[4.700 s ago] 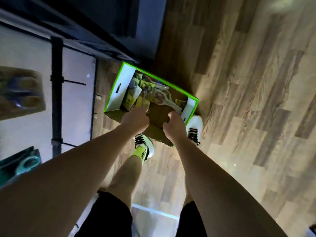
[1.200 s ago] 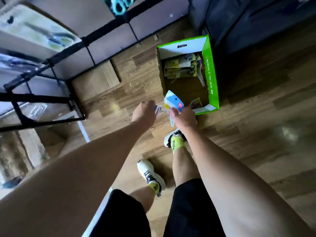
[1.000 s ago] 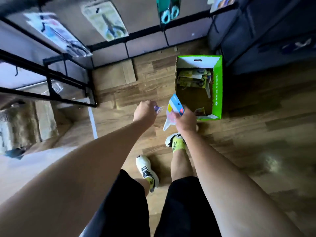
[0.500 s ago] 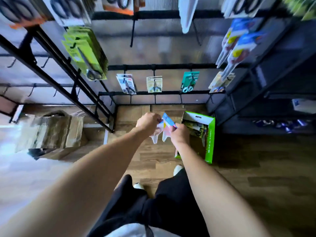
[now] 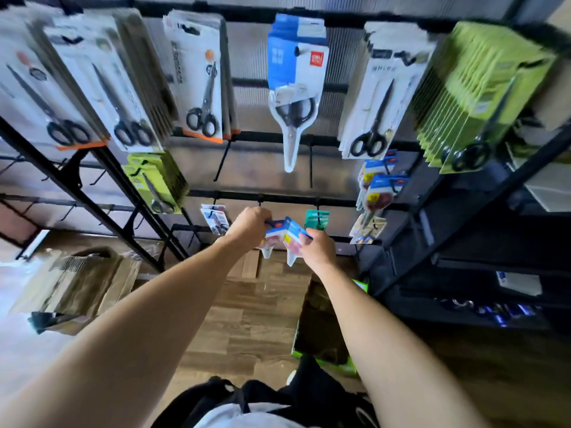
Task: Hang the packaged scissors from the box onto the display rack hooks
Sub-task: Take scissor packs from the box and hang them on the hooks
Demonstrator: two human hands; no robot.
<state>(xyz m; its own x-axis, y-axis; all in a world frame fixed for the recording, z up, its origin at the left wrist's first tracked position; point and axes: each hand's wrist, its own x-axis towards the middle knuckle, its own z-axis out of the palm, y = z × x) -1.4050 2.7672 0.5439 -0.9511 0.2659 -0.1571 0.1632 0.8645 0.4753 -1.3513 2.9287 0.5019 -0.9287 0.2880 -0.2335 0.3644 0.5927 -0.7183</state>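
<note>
Two hands (image 5: 282, 239) grip blue scissor packs (image 5: 285, 234), contents blurred, box (image 5: 321, 325) half-hidden.

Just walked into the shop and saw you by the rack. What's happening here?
A person is restocking scissors. The left hand and right hand each hold a blue-carded scissors pack in front of the display rack, not yet hung. The green box sits on the floor below.

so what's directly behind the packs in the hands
Behind the blue-topped scissor packs, held by the left hand and right hand, runs the rack's black bar, with a green pack hanging from it. Anything directly behind the packs is covered.
</note>
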